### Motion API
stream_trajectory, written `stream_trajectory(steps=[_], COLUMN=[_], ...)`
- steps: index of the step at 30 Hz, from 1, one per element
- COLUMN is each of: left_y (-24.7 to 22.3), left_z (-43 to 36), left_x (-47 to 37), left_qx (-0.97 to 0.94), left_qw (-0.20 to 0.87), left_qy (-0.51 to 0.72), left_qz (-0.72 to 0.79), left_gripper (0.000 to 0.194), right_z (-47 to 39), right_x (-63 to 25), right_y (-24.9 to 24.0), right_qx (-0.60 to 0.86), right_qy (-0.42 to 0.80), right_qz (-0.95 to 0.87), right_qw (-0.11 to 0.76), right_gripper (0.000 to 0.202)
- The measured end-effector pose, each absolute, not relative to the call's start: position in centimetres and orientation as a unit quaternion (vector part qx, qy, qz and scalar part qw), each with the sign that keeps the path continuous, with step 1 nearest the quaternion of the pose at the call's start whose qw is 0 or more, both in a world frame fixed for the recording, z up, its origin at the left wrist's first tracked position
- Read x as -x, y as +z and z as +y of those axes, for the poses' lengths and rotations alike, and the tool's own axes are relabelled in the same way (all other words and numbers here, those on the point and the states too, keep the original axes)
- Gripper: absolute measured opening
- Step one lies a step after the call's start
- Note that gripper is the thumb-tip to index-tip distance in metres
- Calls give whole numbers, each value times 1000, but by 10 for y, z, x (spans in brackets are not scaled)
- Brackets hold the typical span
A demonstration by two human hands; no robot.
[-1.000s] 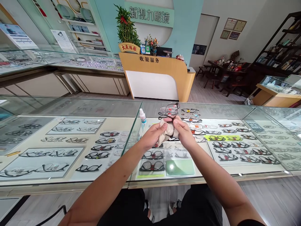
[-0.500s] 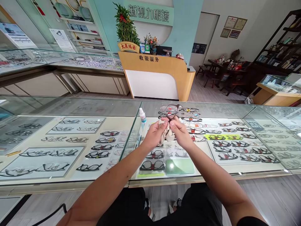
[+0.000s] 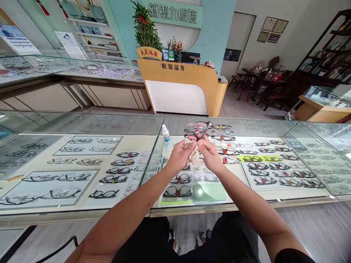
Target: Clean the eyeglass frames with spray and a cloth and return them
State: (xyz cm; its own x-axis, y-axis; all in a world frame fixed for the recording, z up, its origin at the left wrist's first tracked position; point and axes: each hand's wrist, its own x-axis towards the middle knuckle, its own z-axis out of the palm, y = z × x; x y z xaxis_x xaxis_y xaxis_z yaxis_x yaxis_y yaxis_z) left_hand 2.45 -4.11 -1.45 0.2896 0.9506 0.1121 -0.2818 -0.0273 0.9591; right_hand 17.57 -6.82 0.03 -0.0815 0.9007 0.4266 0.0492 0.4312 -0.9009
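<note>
Above the glass display counter (image 3: 175, 211), both of my hands meet around a pair of dark-framed glasses (image 3: 200, 129). My left hand (image 3: 179, 155) is closed on a crumpled pale cloth (image 3: 196, 157), its thumb pressed near the lower part of the frame. My right hand (image 3: 210, 154) pinches the glasses from the other side, thumb close to my left thumb. The lenses stick up beyond my fingertips, and the cloth hangs down between the hands. A small white bottle with a blue label (image 3: 166, 133) stands to the left of my hands.
Rows of glasses (image 3: 278, 166) lie inside the counter on both sides. A green rectangular item (image 3: 210, 193) is nearer to me. Beyond the counter stand a wooden reception desk (image 3: 178, 75) with a plant (image 3: 146, 31) and dark furniture (image 3: 263, 82) at the right.
The cloth between my hands has shifted its folds slightly. My hands and the glasses hold nearly the same place.
</note>
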Motion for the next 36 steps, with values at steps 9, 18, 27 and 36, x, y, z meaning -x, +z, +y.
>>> stream_trajectory(steps=[9, 18, 27, 36], left_y=[-7, -14, -2, -10], left_z=[-37, -39, -38, -32], left_x=[-4, -22, -6, -8], left_qx=[-526, -508, -548, -522], left_qw=[702, 637, 693, 671], left_qy=[378, 486, 378, 426], left_qz=[295, 318, 277, 308], left_gripper=[66, 69, 69, 67], right_z=[-63, -67, -63, -65], right_x=[-189, -179, -188, -187], right_y=[-1, 2, -2, 5], right_qx=[366, 374, 353, 357], right_qy=[425, 371, 457, 402], right_qz=[-588, -636, -571, -626], right_qw=[582, 564, 584, 564], right_gripper=[53, 59, 50, 56])
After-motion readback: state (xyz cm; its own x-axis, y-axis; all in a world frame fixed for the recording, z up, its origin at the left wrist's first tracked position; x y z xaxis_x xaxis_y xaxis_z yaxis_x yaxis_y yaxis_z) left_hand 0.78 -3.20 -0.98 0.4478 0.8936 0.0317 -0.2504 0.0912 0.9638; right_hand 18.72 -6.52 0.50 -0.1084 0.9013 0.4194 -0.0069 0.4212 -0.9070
